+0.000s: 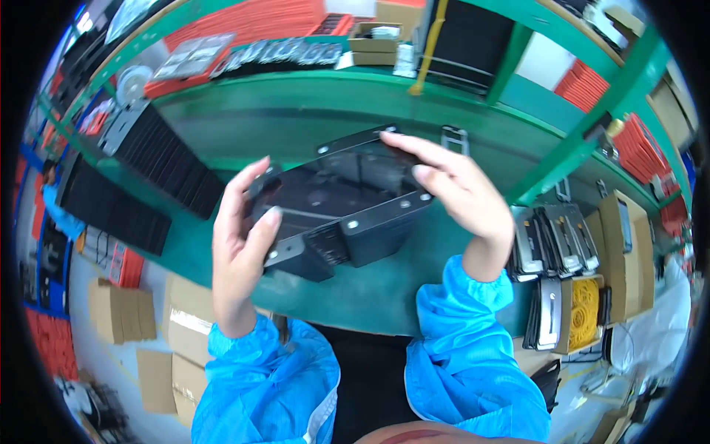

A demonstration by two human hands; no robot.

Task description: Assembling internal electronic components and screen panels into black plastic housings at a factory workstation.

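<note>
While my left hand (241, 235) and right hand (464, 186) grip the black case (344, 194) mid-view at its nine and three o'clock, I judge pick-up done, handling unfinished, the remainder unclear.

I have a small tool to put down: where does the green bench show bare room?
Bare green bench shows between the black casing and the near edge, flanked by the left hand and right sleeve. A smaller patch lies between the left hand and the black stacks. Crowded: the right end, with black-and-silver parts and yellow coils.
</note>
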